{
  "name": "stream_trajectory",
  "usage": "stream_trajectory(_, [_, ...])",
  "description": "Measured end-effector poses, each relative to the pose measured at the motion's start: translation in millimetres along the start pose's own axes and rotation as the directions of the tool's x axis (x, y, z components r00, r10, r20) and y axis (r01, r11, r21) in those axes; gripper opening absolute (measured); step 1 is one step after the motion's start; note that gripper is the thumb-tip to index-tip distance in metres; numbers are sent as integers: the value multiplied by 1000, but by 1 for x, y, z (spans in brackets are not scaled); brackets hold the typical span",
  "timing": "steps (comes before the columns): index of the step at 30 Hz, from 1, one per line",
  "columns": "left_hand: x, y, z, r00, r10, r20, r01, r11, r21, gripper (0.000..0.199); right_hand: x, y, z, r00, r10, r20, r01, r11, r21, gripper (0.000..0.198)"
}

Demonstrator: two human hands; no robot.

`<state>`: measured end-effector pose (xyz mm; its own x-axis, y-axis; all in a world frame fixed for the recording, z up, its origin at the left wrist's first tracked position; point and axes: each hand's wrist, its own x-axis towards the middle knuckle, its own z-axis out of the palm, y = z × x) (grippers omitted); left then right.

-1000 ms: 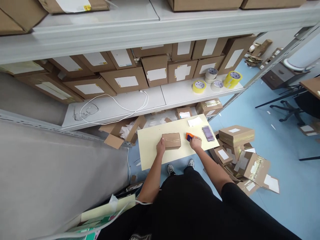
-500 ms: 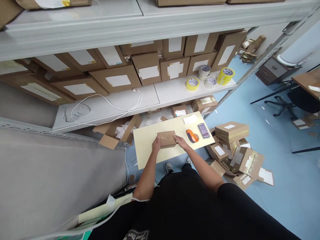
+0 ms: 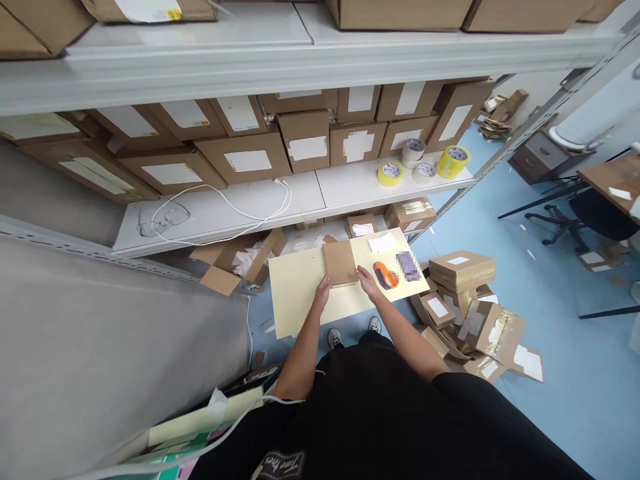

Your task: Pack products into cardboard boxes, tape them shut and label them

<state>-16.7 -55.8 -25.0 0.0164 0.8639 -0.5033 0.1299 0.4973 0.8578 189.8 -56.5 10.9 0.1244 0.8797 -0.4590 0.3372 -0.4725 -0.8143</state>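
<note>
A small brown cardboard box (image 3: 341,262) is held between both hands over the pale yellow board (image 3: 295,303), a plain broad face towards me. My left hand (image 3: 323,292) grips its near left corner, fingers closed against the edge. On the near right corner, my right hand (image 3: 367,281) has its fingers closed in the same way. To the right of the box lie an orange tape dispenser (image 3: 385,275), a blurred-out purple item (image 3: 409,266) and a white sheet (image 3: 383,242).
Ahead stands a shelf rack (image 3: 345,190) with labelled cartons, tape rolls (image 3: 390,174) and a white cable (image 3: 220,193). An open carton (image 3: 235,260) sits low at left. Boxes (image 3: 463,270) are heaped on the floor at right. A grey wall (image 3: 125,347) runs along the left.
The box has been turned in my hands: its taped narrower face showed before, now a plain larger face does. Both hands have shifted slightly right, and the view has tilted a little.
</note>
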Motion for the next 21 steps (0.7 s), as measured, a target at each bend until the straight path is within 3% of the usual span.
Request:
stream_trajectory(5, [12, 9, 15, 990, 94, -109, -82, 991, 109, 59, 13, -7, -18, 999, -35, 16, 34, 999, 36, 63])
stream_trajectory(8, [26, 27, 35, 981, 170, -99, -154, 977, 151, 53, 28, -8, -41, 999, -52, 3, 52, 998, 42, 63])
stream_trajectory(15, [72, 78, 127, 977, 212, 27, -212, 953, 214, 51, 88, 12, -111, 991, -71, -112, 65, 996, -57, 63])
stream_trajectory(18, [100, 83, 161, 978, 199, 65, -209, 930, 302, 51, 121, 28, -141, 990, 19, -137, -34, 994, -105, 61])
stream_trajectory(21, [133, 81, 185, 991, 113, 70, -132, 908, 397, 53, 158, 42, -162, 988, 95, -123, -118, 972, -203, 59])
